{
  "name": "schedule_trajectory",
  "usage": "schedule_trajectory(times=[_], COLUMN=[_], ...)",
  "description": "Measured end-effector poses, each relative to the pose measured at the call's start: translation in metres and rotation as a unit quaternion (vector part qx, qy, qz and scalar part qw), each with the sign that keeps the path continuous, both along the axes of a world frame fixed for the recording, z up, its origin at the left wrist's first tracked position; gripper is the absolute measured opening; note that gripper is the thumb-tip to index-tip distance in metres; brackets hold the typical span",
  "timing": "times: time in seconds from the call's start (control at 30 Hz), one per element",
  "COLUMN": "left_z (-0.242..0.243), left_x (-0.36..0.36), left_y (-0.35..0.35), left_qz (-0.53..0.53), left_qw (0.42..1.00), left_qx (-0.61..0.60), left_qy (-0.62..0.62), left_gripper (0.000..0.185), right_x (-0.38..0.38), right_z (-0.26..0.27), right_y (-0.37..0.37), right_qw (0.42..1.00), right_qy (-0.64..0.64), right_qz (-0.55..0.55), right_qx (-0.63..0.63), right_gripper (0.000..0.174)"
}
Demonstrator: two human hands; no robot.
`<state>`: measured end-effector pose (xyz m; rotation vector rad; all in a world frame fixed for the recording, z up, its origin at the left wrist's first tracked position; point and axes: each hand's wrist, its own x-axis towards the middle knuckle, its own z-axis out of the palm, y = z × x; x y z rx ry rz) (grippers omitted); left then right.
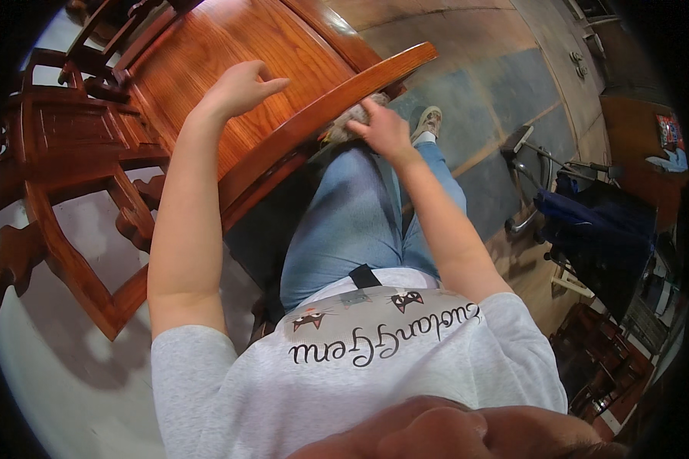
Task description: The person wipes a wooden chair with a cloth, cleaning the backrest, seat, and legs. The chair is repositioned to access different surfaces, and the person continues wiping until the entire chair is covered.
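Note:
A reddish-brown wooden chair (275, 63) with a glossy grained seat lies before me, its curved armrest (327, 109) running across the view. Over the seat, my left hand (244, 86) is raised with curled fingers and the thumb pointing out; nothing shows in it. Beside the outer side of the armrest, my right hand (382, 126) has its fingers on a crumpled greyish cloth or wad (344, 123). The underside of that hand's grip is partly hidden.
More carved wooden chair frames (80, 132) stand at the left. At the right are a long-handled broom or squeegee (519, 140), a metal-legged chair with dark blue fabric (585, 212) and a brown surface (631, 143) with a blue glove (669, 160).

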<state>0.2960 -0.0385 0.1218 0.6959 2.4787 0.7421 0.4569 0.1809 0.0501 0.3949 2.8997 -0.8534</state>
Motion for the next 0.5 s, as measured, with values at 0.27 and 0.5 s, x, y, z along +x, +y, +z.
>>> schedule_trajectory(times=[0.27, 0.5], left_z=[-0.002, -0.001], left_x=[-0.001, 0.000], left_y=[0.001, 0.000], left_qz=[0.003, -0.005], left_qw=[1.000, 1.000], left_qx=[-0.001, -0.003], left_qy=[-0.002, 0.008], left_gripper=[0.043, 0.047], right_x=[0.015, -0.001], right_z=[-0.022, -0.006], right_y=[-0.048, 0.002], right_qw=[0.988, 1.000], right_qy=[0.038, -0.012], right_qz=[0.147, -0.025], right_qx=[0.029, -0.005], right_gripper=[0.035, 0.043])
